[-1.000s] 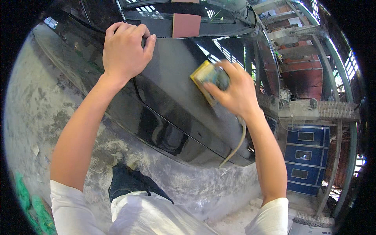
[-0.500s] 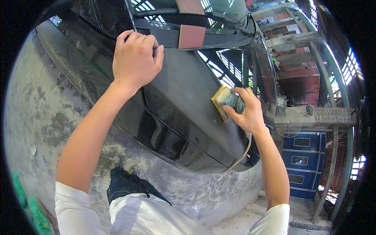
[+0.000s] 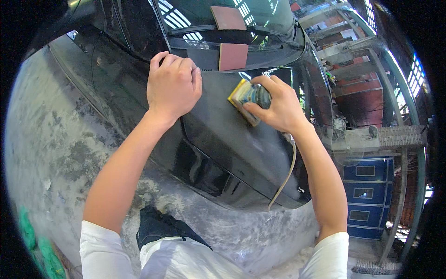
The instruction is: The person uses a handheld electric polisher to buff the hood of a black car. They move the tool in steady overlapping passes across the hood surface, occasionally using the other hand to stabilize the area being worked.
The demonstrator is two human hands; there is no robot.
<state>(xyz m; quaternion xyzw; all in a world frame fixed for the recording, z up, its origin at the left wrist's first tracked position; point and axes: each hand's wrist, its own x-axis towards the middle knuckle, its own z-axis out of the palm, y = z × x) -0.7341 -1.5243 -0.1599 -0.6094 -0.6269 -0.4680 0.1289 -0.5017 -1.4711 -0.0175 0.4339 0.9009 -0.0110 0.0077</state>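
My right hand (image 3: 278, 103) grips a sander (image 3: 251, 98) with a yellow-edged pad, fingers and thumb wrapped round its body. The pad is tilted in view and lies against the dull, dusty part of a black car hood (image 3: 211, 123); whether all of it touches, I cannot tell. A thin pale hose (image 3: 291, 172) trails from near my right wrist down over the hood's front. My left hand (image 3: 173, 86) is closed with curled fingers at the hood's rear corner, by the windshield base. Whatever its fingers hold, if anything, is hidden beneath them.
Two reddish-brown rectangular sheets (image 3: 233, 56) lie by the windshield (image 3: 269, 14) and wipers. Stained concrete floor (image 3: 60, 135) runs along the car's side. Green netting (image 3: 49, 255) sits at lower left. A fan (image 3: 353, 153) and a blue panelled door (image 3: 367, 195) stand at right.
The sander in my right hand has moved left and up across the hood, toward the windshield. My left hand stays at the hood's rear corner. The whole view has shifted slightly.
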